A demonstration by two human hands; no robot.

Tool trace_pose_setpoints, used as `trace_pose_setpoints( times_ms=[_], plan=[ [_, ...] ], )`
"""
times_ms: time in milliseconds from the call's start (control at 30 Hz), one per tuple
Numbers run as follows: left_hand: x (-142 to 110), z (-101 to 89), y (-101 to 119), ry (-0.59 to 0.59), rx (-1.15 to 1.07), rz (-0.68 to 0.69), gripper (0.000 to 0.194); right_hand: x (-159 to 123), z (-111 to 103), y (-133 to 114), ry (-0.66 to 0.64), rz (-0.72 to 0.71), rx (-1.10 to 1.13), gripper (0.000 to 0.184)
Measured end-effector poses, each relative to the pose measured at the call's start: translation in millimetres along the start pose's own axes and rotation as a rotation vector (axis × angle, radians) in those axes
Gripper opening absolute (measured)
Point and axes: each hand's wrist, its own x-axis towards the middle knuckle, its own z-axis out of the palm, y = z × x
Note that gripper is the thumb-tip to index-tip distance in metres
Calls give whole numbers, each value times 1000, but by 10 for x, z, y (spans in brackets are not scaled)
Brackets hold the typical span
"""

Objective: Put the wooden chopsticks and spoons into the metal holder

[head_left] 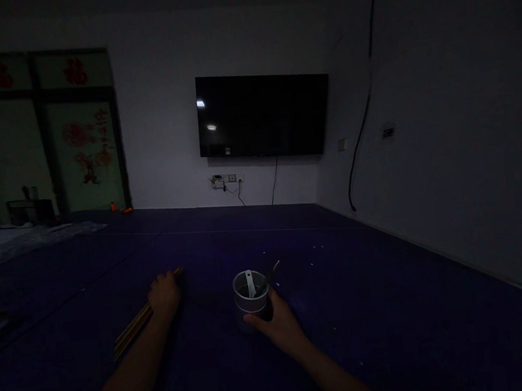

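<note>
A bundle of thin yellowish sticks, which look like chopsticks [133,331], runs through my left hand [164,294]. The fingers are closed round it near its far end. To the right, a grey metal cup-like holder [250,306] stands upright on the dark blue surface. My right hand [278,323] is wrapped round its right side, the thumb across the front. A white spoon-like handle [250,282] leans inside the holder, and a thin metal handle [273,271] sticks out over its right rim. Their lower ends are hidden.
The dark blue surface [211,247] has small white bits scattered on its right part. Crumpled clear plastic [34,240] lies at the far left, with small orange items [125,210] at the back. A television [264,116] hangs on the wall. A black cable [361,130] runs down the right wall.
</note>
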Motion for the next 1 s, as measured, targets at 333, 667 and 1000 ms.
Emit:
trace_pose_setpoints(
  times_ms=[333,667,1000],
  plan=[
    [-30,-45,22,-3,11,-4,37,-12,-5,-19,4,18,-45,70],
    [14,29,20,-10,23,-50,41,-13,-9,-15,-7,-2,-85,72],
    [-44,-13,90,-14,70,-67,42,-17,-16,-19,-3,18,-127,71]
  ],
)
